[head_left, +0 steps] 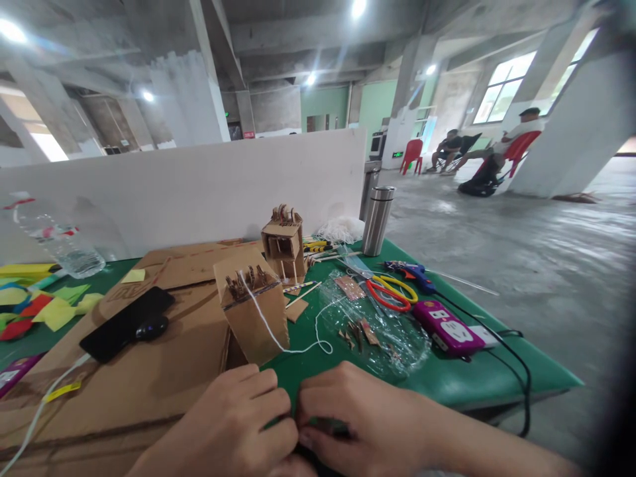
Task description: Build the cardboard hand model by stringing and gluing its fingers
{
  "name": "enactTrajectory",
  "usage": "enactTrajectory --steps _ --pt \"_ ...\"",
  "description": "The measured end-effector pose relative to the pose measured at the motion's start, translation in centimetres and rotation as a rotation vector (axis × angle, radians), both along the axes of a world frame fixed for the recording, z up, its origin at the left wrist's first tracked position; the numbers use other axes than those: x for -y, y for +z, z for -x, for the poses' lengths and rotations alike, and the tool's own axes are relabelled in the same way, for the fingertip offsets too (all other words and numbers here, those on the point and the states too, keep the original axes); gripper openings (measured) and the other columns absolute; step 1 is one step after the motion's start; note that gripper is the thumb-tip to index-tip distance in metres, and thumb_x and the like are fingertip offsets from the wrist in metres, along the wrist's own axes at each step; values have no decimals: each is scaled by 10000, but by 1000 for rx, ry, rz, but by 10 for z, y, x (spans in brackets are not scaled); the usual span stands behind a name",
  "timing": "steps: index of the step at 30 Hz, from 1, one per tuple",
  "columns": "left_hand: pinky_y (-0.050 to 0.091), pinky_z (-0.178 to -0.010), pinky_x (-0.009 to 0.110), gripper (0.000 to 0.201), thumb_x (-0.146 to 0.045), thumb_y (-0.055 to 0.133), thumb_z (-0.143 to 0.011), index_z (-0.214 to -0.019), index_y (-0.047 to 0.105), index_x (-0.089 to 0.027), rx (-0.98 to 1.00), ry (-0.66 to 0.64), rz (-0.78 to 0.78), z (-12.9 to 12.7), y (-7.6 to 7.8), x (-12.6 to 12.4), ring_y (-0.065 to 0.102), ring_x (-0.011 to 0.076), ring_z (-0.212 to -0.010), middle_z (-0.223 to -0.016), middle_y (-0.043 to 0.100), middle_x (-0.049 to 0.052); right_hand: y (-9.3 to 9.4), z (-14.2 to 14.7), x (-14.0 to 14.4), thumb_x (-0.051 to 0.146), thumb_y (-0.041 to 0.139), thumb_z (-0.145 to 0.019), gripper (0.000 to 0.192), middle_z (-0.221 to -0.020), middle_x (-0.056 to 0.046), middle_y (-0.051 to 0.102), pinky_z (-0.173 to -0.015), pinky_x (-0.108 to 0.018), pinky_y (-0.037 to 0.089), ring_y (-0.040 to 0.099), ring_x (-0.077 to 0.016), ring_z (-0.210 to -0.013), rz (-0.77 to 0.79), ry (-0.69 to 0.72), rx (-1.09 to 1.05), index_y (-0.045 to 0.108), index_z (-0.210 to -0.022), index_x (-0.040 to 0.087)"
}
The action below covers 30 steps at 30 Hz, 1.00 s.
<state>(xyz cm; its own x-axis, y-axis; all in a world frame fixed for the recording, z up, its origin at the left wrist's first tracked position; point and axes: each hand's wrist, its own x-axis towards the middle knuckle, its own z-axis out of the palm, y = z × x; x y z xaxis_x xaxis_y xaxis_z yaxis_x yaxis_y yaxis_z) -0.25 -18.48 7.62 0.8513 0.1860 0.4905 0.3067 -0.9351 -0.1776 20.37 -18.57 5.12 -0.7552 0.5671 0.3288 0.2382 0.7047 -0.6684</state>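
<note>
Head view: left hand (pixel 233 424) and right hand (pixel 362 424) meeting at the table (pixel 472 381) edge, fingers pressed together, pinching something small — too hidden to name. White string (pixel 278 338) trailing just ahead from cardboard box (pixel 253 311). Probably fine knotting; next move needs steady, close fingertip work.

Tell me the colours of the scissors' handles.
Scissors: one red-orange handle, one yellow, clearest in the head view.

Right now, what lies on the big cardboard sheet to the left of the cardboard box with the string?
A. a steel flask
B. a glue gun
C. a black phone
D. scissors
C: the black phone lies flat on the cardboard sheet, left of the box; the scissors, flask and glue gun are on the green table to the right.
</note>
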Motion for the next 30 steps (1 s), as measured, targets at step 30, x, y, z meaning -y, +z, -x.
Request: enactTrajectory --steps 30 --pt "471 -647 262 360 -271 533 -987 -640 574 -186 -72 -72 50 -3 -17 1 610 131 -649 -635 652 -26 7 20 -34 307 746 -849 248 -727 -20 709 -338 -134 361 558 -52 -394 1174 461 -799 599 -762 127"
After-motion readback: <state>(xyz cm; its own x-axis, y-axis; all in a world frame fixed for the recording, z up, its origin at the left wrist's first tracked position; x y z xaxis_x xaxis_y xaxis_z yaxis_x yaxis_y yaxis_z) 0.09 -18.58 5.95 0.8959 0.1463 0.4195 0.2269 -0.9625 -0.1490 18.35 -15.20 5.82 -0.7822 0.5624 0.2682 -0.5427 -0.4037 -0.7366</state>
